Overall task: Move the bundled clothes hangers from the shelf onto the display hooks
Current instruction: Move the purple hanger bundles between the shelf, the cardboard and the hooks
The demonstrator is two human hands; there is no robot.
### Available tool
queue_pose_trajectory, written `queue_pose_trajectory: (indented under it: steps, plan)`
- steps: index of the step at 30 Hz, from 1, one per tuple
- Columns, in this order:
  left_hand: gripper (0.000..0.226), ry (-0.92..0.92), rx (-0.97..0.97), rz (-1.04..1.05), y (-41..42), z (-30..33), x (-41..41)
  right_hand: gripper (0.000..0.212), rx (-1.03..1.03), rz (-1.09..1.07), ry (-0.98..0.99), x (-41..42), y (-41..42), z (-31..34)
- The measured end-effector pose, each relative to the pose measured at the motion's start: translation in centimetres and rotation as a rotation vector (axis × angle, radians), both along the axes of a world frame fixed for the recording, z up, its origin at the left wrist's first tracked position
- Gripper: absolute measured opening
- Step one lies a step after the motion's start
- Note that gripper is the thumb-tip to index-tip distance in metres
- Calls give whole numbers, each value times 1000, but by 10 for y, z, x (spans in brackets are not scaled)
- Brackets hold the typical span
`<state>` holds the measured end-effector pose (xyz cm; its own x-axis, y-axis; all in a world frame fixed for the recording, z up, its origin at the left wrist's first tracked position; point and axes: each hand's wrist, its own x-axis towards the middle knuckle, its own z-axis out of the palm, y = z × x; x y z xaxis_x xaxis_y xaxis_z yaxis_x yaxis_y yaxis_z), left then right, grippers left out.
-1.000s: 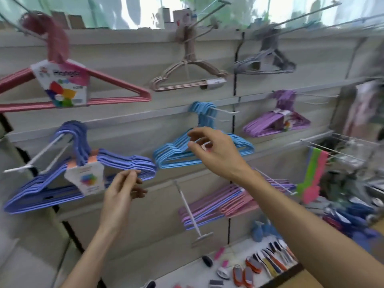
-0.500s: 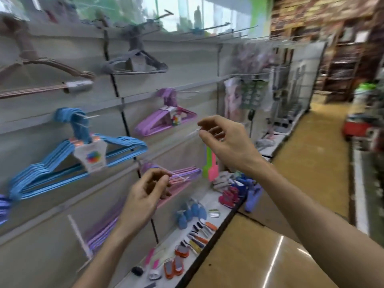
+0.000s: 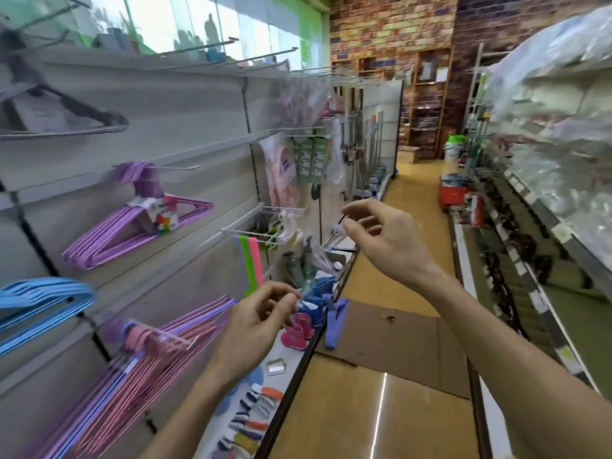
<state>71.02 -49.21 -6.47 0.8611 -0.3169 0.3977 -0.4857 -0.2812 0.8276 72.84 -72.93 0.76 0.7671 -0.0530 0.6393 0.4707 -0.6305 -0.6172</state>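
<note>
Several hanger bundles hang on wall hooks: a grey one [image 3: 66, 122] at top left, a purple one [image 3: 139, 226], a blue one [image 3: 43, 299] at the left edge, and a pink and purple one [image 3: 132, 376] low down. A periwinkle hanger bundle [image 3: 334, 323] lies at the edge of the bottom shelf [image 3: 288, 356]. My left hand [image 3: 258, 326] hovers above that shelf with loosely curled fingers, holding nothing. My right hand [image 3: 381, 240] is raised higher in mid-air, fingers loosely curled, near bare white hooks [image 3: 255, 233].
Small brushes and pink and blue toy boots lie on the bottom shelf. Green and pink strips [image 3: 250, 263] and packaged goods hang further along the wall. A flat cardboard sheet [image 3: 397, 339] lies on the aisle floor. Shelving with plastic-wrapped goods [image 3: 546, 134] runs along the right.
The view has swung right, down the aisle. Both hands have come away from the blue hanger bundle, which now hangs at the left edge, and are in open air.
</note>
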Motion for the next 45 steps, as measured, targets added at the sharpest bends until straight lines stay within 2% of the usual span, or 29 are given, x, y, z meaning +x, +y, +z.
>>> queue_pose_trajectory:
  steps: [3, 7, 10, 21, 29, 37, 45]
  plan:
    - [25, -18, 20, -57, -31, -3, 46, 17, -14, -66, 16, 34, -29, -1]
    - [10, -81, 82, -147, -73, -10, 119, 18, -27, -128, 31, 87, -64, -2]
    - [8, -133, 141, -198, -103, -16, 173, 14, -28, -174, 39, 127, -89, -3]
    - [8, -124, 217, -375, -200, -38, 317, 17, 13, -322, 145, 241, -186, -36]
    - [7, -79, 236, -412, -268, -56, 400, 18, 10, -362, 175, 328, -255, -59]
    - [6, -21, 289, -353, -336, -63, 497, 19, 55, -307, 235, 447, -333, -76]
    - [9, 82, 356, -280, -373, -97, 578, 22, 69, -292, 323, 549, -387, -131]
